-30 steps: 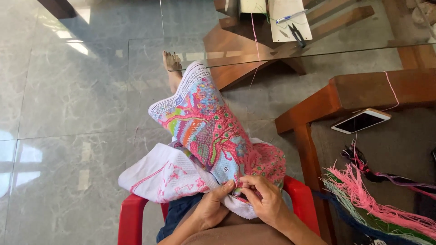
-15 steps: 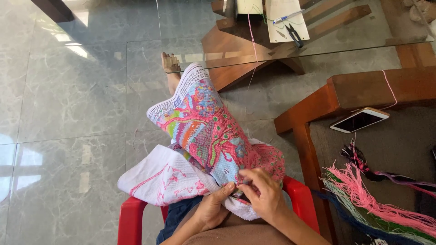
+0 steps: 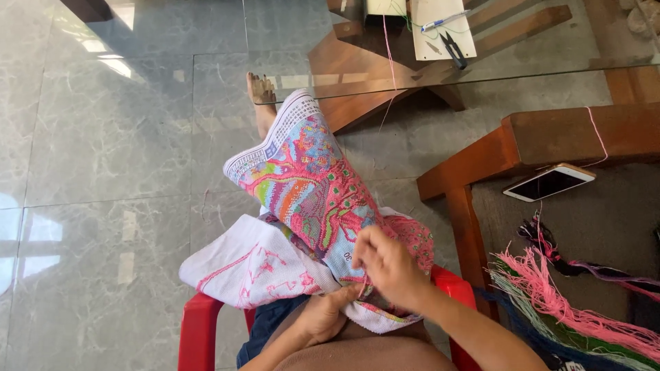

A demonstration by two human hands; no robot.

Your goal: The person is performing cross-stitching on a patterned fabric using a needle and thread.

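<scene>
- On the person's lap, draped over the knee toward the bare foot (image 3: 261,103), lay the cross-stitch canvas (image 3: 309,185), mostly filled in pink, green and blue.
- Half a second before, both hands sat low at the cloth's near edge; by this moment the right hand (image 3: 388,264) had lifted, its fingers pinched on a pink thread (image 3: 366,283), so a stitch looked to be drawing through.
- The left hand (image 3: 323,316) cupped the cloth from below, fingers pressed together.
- A smartphone (image 3: 548,182) lay on the wooden bench (image 3: 570,134), with thread skeins (image 3: 564,302) beside it.
- Scissors (image 3: 454,49) and white paper (image 3: 440,24) rested on the glass table (image 3: 522,48); the canvas's printed border was too small to tell.
</scene>
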